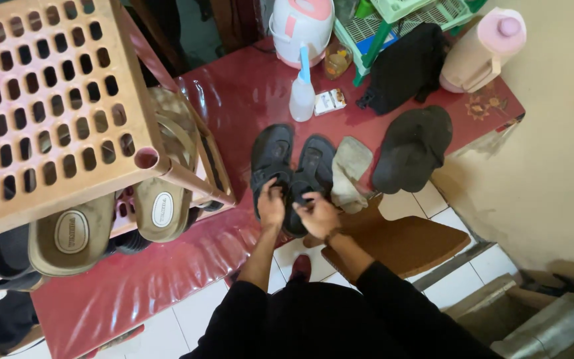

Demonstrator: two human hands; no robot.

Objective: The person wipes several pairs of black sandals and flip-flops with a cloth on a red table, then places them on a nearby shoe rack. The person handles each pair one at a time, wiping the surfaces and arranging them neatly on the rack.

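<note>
- At nine o'clock we see a tan perforated plastic rack (54, 100) standing on the red table (167, 266), with beige sandals (74, 233) tucked on its lower shelf.
- At the centre, our left hand (272, 205) closes its fingers on the strap of the left dark sandal (272, 159), which lies flat on the table.
- Just beside it, our right hand (317, 214) pinches the strap of the right dark sandal (313, 169); both sandals touch each other, toes toward twelve o'clock.
- At twelve o'clock from the pair stands a small white spray bottle (301, 93), with a white and pink jug (300, 26) behind it.
- At three o'clock of the sandals lies a crumpled grey cloth (350, 169), touching the right sandal, then a dark cap (413, 146) near the table's edge.
- Further toward one o'clock sit a black bag (406, 63) and a pink-topped flask (483, 50).
- We judge the risk plain: the pair lies close to the table's near edge, so a hard tug on a strap could drag a sandal off onto the tiled floor (446, 279), or sweep the cloth along with it.
</note>
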